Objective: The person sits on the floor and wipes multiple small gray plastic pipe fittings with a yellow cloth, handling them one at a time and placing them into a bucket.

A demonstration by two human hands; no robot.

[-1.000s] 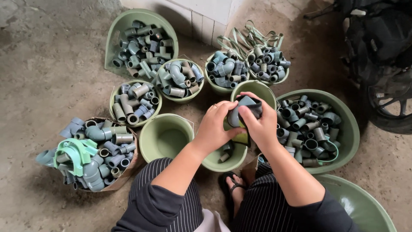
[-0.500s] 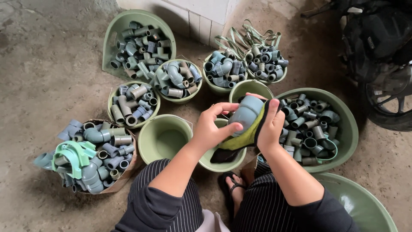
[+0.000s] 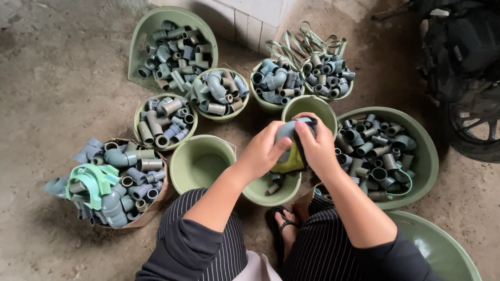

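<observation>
While crouched on the concrete floor (image 3: 62,73) among green tubs: a wide basin (image 3: 424,156) of grey pipe fittings to the right, an empty green bucket (image 3: 200,161) to the left, a smaller green bowl (image 3: 271,190) with a few fittings straight below the hands. Left hand (image 3: 263,151) and right hand (image 3: 315,148) both closed around one blue-grey pipe fitting (image 3: 289,130), a yellow cloth (image 3: 291,161) pressed against its underside, held just above that bowl.
</observation>
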